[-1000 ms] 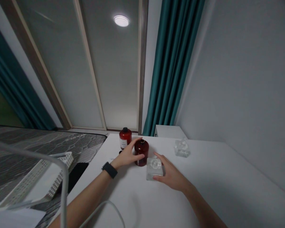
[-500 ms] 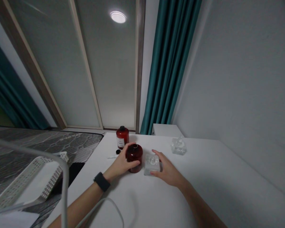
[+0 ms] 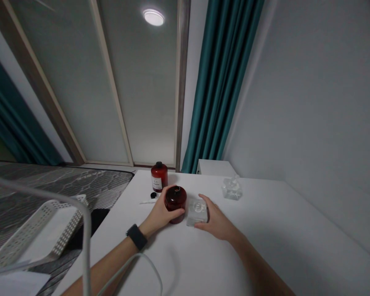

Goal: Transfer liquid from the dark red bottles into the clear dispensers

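My left hand [image 3: 161, 213], with a dark watch on its wrist, is wrapped round a dark red round bottle [image 3: 176, 199] standing upright on the white table. The bottle's neck is uncapped. Close to its right sits a clear square container [image 3: 197, 212] with a round mark on top. My right hand [image 3: 217, 220] grips that container from the right side, thumb in front and fingers behind. Behind the left hand stands a second red bottle [image 3: 159, 177] with a white label and black neck. A small black cap [image 3: 153, 195] and a thin white stick [image 3: 148, 202] lie beside it.
A crumpled clear plastic bag [image 3: 232, 188] lies toward the table's back right. White cable [image 3: 85, 242] loops across the left foreground. Left of the table [image 3: 197, 263] is a white perforated basket [image 3: 33, 242]. A white cabinet [image 3: 216, 167] stands behind, near teal curtains [image 3: 225, 82].
My left hand and the held bottle have shifted very slightly right, closer to the clear container. My right hand stays on the container. The view has tilted a little.
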`<action>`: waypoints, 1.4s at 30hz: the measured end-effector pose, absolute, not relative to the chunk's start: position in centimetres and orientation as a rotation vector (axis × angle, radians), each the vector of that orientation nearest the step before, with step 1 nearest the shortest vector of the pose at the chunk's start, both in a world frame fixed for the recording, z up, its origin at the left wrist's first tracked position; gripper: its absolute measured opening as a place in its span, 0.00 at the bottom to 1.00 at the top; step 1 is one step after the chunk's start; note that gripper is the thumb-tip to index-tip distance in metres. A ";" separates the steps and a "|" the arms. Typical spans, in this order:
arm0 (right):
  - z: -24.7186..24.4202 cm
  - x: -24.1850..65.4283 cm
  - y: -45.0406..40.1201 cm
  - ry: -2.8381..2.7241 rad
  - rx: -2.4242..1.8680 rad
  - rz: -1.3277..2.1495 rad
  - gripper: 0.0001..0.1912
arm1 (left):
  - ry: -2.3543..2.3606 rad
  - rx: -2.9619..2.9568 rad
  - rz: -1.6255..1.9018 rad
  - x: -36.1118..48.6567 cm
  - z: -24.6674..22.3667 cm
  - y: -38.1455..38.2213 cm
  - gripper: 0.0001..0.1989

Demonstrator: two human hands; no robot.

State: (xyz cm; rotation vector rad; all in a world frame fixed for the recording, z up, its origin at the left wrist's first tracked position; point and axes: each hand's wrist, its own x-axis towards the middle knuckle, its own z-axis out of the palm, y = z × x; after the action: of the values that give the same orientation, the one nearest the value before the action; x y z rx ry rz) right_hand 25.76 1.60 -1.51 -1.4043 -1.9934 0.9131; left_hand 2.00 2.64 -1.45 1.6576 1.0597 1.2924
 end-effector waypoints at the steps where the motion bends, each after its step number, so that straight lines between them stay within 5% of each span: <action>1: -1.5 25.7 1.5 -1.961 -1.374 0.944 0.48 | 1.063 1.676 1.288 1.9 -1.3 2.6 0.36; 8: -0.4 24.9 0.6 -1.817 -1.234 1.078 0.38 | 1.128 1.958 1.229 0.1 0.7 1.9 0.37; 18: -0.1 25.2 0.2 -1.719 -1.137 1.186 0.50 | 1.199 2.477 0.965 -1.1 2.3 1.2 0.41; 42: 1.4 25.6 -0.2 -2.081 -1.268 0.854 0.48 | 1.278 2.828 0.702 -1.1 3.1 1.4 0.36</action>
State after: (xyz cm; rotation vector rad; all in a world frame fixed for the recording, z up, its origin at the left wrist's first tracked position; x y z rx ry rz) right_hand 25.57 -0.18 1.43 -1.2681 -2.0812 0.8536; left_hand -1.09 1.45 3.09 2.8276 1.2778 0.7020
